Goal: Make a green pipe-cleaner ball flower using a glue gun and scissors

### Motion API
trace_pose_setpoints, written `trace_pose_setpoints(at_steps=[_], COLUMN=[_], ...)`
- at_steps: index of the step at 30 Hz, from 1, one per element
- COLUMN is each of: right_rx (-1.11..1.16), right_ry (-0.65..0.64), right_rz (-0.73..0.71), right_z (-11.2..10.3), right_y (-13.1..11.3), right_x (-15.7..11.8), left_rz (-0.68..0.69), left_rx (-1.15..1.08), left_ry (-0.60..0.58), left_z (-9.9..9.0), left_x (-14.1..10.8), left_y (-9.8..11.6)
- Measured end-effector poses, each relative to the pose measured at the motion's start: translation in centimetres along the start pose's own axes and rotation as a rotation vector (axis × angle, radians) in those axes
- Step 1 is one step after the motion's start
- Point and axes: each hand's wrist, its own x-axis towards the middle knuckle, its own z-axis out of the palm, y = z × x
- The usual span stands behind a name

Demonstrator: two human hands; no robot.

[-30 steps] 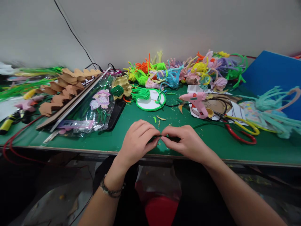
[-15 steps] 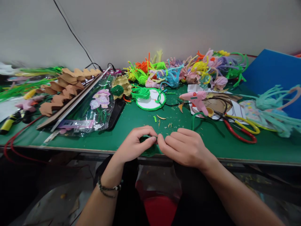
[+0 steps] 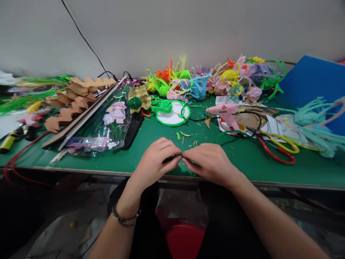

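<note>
My left hand (image 3: 160, 158) and my right hand (image 3: 208, 162) meet just above the front part of the green table, thumbs and forefingers pinched tip to tip. Between the fingertips is a dark green pipe cleaner, mostly hidden by the fingers. A thin green strand (image 3: 223, 132) curves out past my right hand toward the glue gun; it looks like the same pipe cleaner. Beyond the hands lies a white disc (image 3: 176, 116) edged in green, with a bright green pipe-cleaner bundle (image 3: 164, 106) on it.
A pink glue gun (image 3: 225, 112) and red-and-yellow-handled scissors (image 3: 280, 151) lie to the right. Colourful pipe-cleaner bundles (image 3: 198, 88) line the wall. On the left are a clear plastic bag (image 3: 115, 131) and folded brown cardboard (image 3: 70, 108). Scraps (image 3: 185, 134) litter the table (image 3: 151, 135).
My fingertips have drawn together and both hands have turned slightly. The green loop under my left hand no longer shows. The strand by the glue gun has shifted and flattened.
</note>
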Motion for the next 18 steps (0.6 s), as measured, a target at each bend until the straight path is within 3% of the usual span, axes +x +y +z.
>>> trace_pose_setpoints(at_steps=[6,10,14,18], right_rx=[0.784,1.281,1.556,1.661], right_ry=[-0.342,-0.571,-0.480,-0.421], right_rz=[0.524,0.715,0.747,0.778], right_z=[-0.7,-0.7,-0.2,0.5], right_y=[0.2,0.8,0.8,0.4], right_x=[0.5,0.6,0.3,0.4], left_rz=[0.171,0.243,0.279,0.280], left_rx=[0.286,0.339,0.354,0.346], left_ry=[0.085,0.139,0.220,0.256], left_z=[0.5,0.5,0.4,0.5], left_x=[-0.1,0.1,0.0,-0.1], left_y=[-0.2,0.4,0.7,0.4])
